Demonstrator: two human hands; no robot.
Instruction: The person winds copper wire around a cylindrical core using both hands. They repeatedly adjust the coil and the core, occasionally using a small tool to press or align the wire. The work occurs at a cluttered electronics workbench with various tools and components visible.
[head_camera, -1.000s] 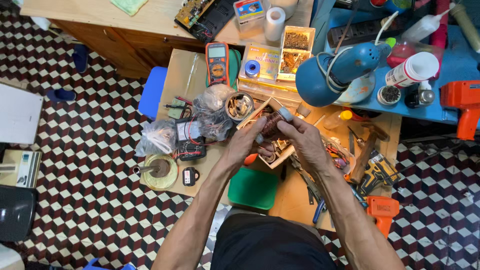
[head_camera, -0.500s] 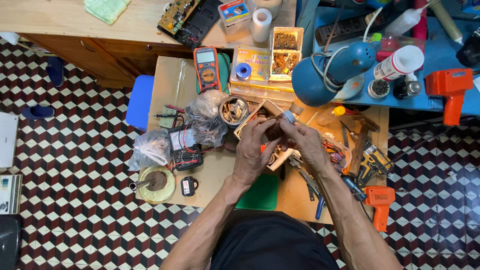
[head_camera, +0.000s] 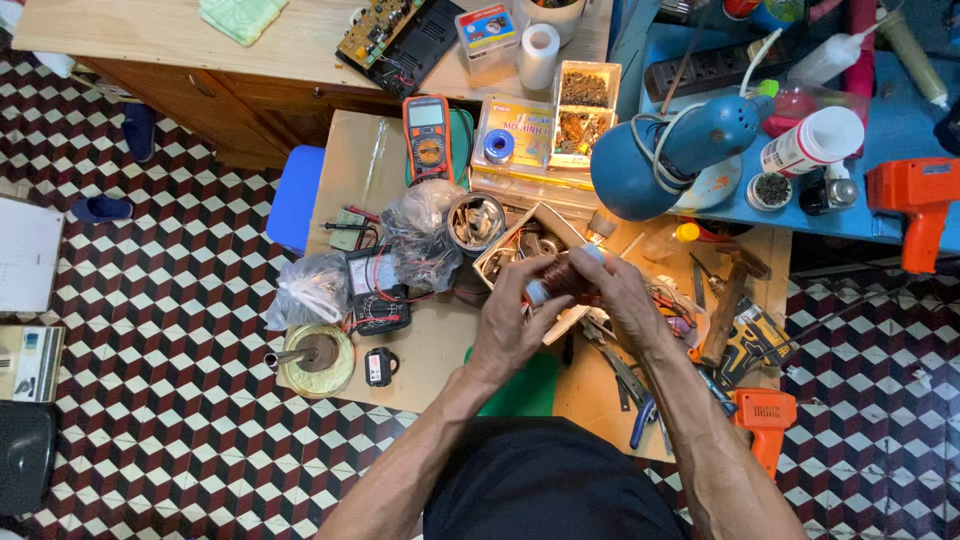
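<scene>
Here both hands' fingers (head_camera: 545, 275) clasp a copper-wire spool (head_camera: 566, 279), hemmed by clutter

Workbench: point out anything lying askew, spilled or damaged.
Nothing is spilled or visibly broken. The bench is crowded. Both hands, left and right, hold a copper wire coil over an open box; a hammer lies slantwise.

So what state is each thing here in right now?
Copper coil: held in both hands.
Left hand: gripping coil.
Right hand: gripping coil.
Cardboard box: open, parts inside.
Tin: open, upright.
Multimeter: lying flat.
Hammer: lying down.
White bottle: on its side.
</scene>
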